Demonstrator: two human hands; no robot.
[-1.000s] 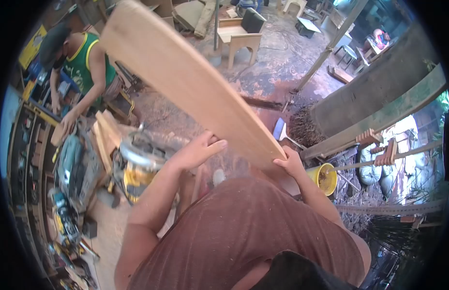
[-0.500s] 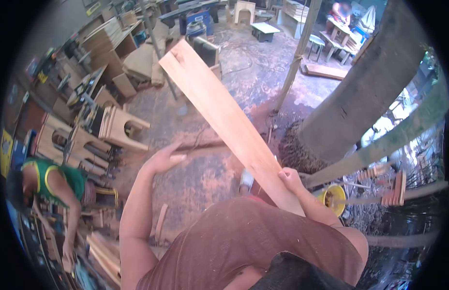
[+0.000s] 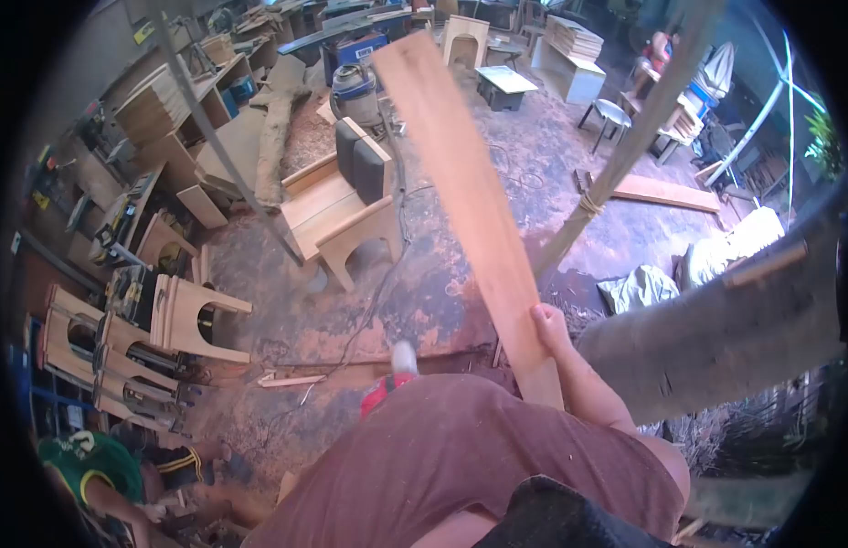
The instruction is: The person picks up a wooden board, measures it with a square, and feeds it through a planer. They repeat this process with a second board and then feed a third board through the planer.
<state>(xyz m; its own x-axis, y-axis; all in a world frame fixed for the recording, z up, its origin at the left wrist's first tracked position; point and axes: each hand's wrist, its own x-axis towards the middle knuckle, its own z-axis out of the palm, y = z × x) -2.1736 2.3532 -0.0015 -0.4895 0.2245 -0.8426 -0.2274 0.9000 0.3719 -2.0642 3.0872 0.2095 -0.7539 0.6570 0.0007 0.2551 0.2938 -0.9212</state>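
A long, pale wooden board [image 3: 470, 201] rises in front of me, its lower end near my right hip and its far end up toward the workshop's back. My right hand [image 3: 548, 327] is closed around the board's right edge close to its lower end. The fingers on the underside are hidden behind the wood. My left hand is out of view. Past the board's left side stands a wooden seat [image 3: 333, 205] with arched side panels and dark cushions.
A slanting post [image 3: 616, 164] stands just right of the board, and a large trunk [image 3: 716, 333] lies beyond my right arm. Arched wooden panels [image 3: 191, 315] stand at left. A co-worker in a green shirt [image 3: 93, 466] bends low at lower left. A cable [image 3: 374, 306] crosses the floor.
My view has turned and moved forward, bringing the cushioned seat into sight. The board now points more steeply upward, still in my right hand. My left hand has left the view.
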